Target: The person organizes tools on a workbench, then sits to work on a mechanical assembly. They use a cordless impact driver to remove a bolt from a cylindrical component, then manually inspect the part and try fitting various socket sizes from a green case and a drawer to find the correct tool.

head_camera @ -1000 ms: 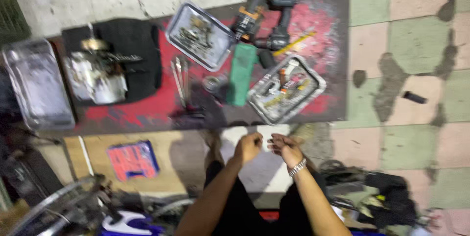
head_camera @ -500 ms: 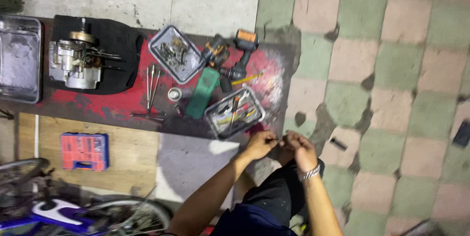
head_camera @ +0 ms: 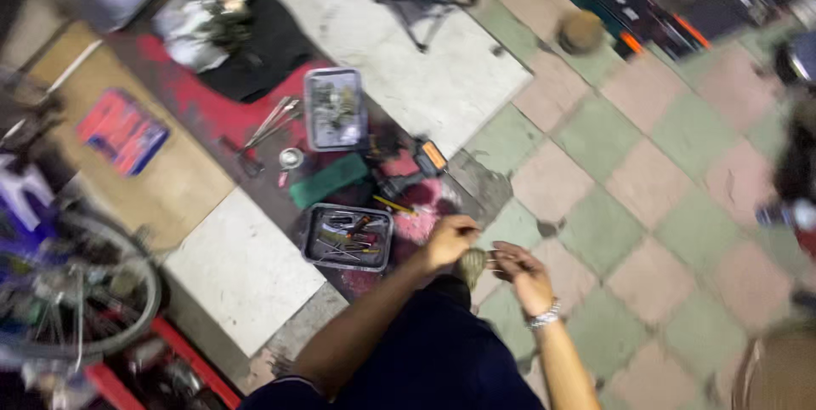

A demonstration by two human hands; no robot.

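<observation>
My left hand [head_camera: 448, 240] and my right hand [head_camera: 520, 269] meet over the checkered floor tiles, just above my dark-clothed lap. Between them sits a small tan-grey object [head_camera: 470, 267], too blurred to name. The left hand is curled over its top; the right hand's fingers reach in from the right and touch it. A silver bracelet [head_camera: 542, 316] circles my right wrist. A metal tray of hand tools [head_camera: 316, 250] lies just left of my left hand.
On the red-stained mat lie a second metal tray of small parts [head_camera: 312, 113], a green cloth [head_camera: 327, 180], a drill with an orange battery [head_camera: 422, 162], wrenches [head_camera: 272, 121] and an engine [head_camera: 200, 23]. A red case [head_camera: 121, 131] and a bicycle wheel [head_camera: 93, 299] are at left.
The view has swung and tilted, so the mat now runs diagonally up to the left. My hands stay together on the small object, now over the tiles right of the tool tray.
</observation>
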